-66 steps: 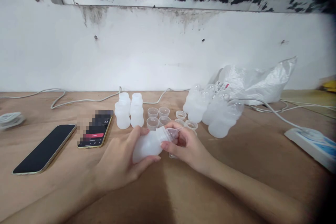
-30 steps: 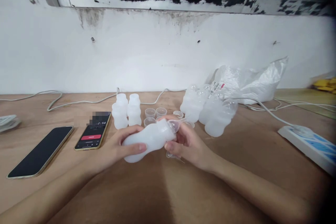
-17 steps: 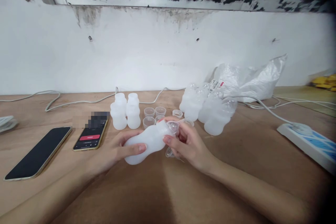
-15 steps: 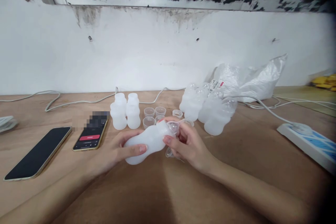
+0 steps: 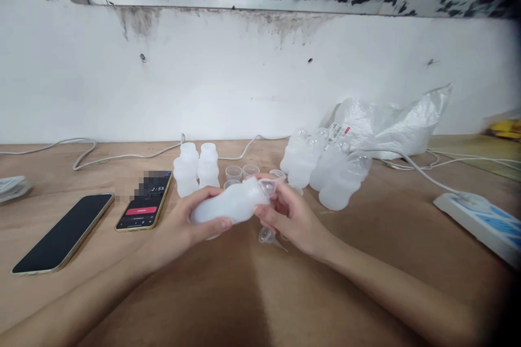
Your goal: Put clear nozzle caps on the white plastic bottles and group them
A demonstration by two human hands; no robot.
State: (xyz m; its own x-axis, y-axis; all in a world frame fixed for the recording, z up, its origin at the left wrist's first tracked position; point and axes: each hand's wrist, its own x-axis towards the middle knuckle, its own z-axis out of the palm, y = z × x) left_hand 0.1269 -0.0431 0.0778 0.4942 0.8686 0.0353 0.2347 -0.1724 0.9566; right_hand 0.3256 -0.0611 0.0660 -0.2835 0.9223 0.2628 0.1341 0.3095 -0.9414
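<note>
My left hand [image 5: 195,222] is wrapped round the body of a frosted white plastic bottle [image 5: 232,201], tilted with its neck to the right. At that neck, my right hand [image 5: 295,217] pinches a clear plastic top [image 5: 268,187]; whether it is seated in the mouth I cannot tell. Just below my right fingers lies a clear plastic funnel-like piece [image 5: 267,236] on the table. Several clear cups [image 5: 251,169] stand behind the bottle, partly hidden by it and my hands.
Open white bottles [image 5: 209,168] stand left of the cups. To the right are several bottles with clear domed tops [image 5: 334,187] and a plastic bag [image 5: 401,130]. Two phones [image 5: 65,233] lie at left, a power strip [image 5: 480,222] at right. Cables [image 5: 118,157] run along the wall.
The bottle has turned to a flatter tilt in my hands, and its base has risen a little. More of the clear piece below my right hand shows. The view has shifted slightly.
</note>
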